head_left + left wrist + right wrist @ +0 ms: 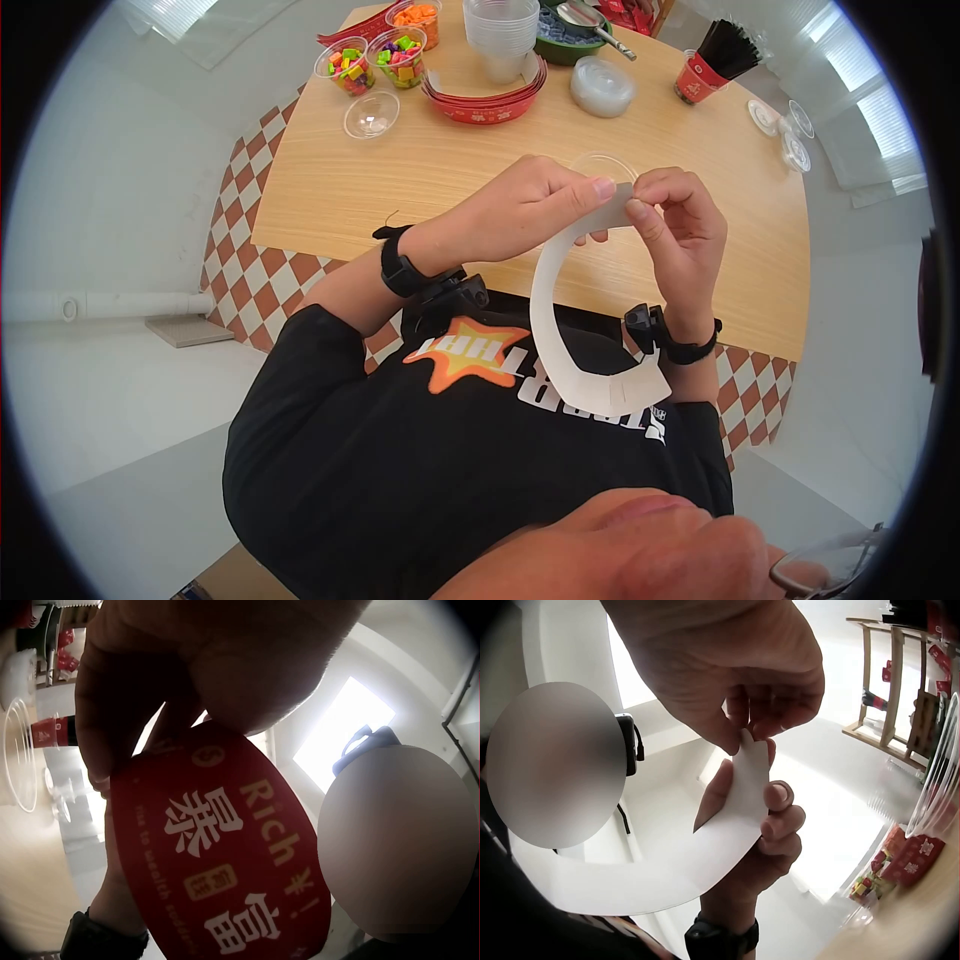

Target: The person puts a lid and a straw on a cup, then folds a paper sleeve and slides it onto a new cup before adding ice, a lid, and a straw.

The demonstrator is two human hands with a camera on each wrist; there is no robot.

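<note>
A curved paper cup sleeve [545, 290] is held up over the table's near side, its plain white inside facing the head camera. The outer face of the sleeve [217, 847] is red with white and gold lettering. My left hand [535, 208] grips one end, thumb on the white side and fingers behind. At that same end, my right hand [688, 225] pinches the tip between thumb and fingers; the narrow tab there [748, 739] shows in the right wrist view. The sleeve's other end hangs free before the black shirt. Behind the hands, a clear plastic rim [605, 160] is partly hidden.
Stacked red sleeves [485, 108] lie ahead, near stacked clear cups [500, 30]. Cups of colourful cubes [397, 62] and a clear dome lid [372, 115] are at the left. Stacked lids [603, 85], a green bowl [570, 50] and a red cup of black sticks [700, 78] stand farther right.
</note>
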